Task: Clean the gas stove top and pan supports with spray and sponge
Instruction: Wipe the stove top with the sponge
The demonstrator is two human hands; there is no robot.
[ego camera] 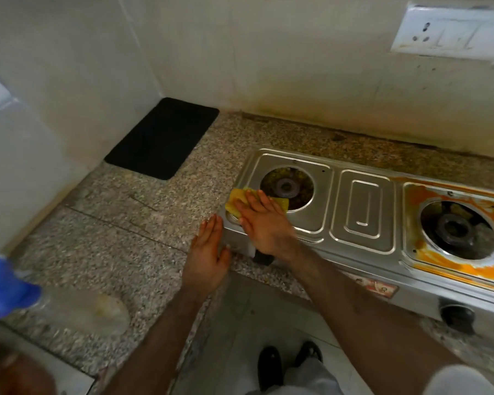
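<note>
A two-burner steel gas stove (362,212) stands on the granite counter with its pan supports off. My right hand (264,220) presses a yellow sponge (237,202) flat onto the stove's front left corner, beside the left burner (287,188). My left hand (210,253) lies with straight fingers against the stove's left side wall. Orange grime (451,263) rings the right burner (454,228). A clear spray bottle with a blue trigger head (9,289) lies on its side at the counter's front left, blurred.
A black mat (161,138) lies in the back left corner of the granite counter (120,223). Two black stove knobs (457,315) face the counter's front edge. A socket plate (451,31) sits on the stained back wall. Below are floor tiles and black shoes (271,363).
</note>
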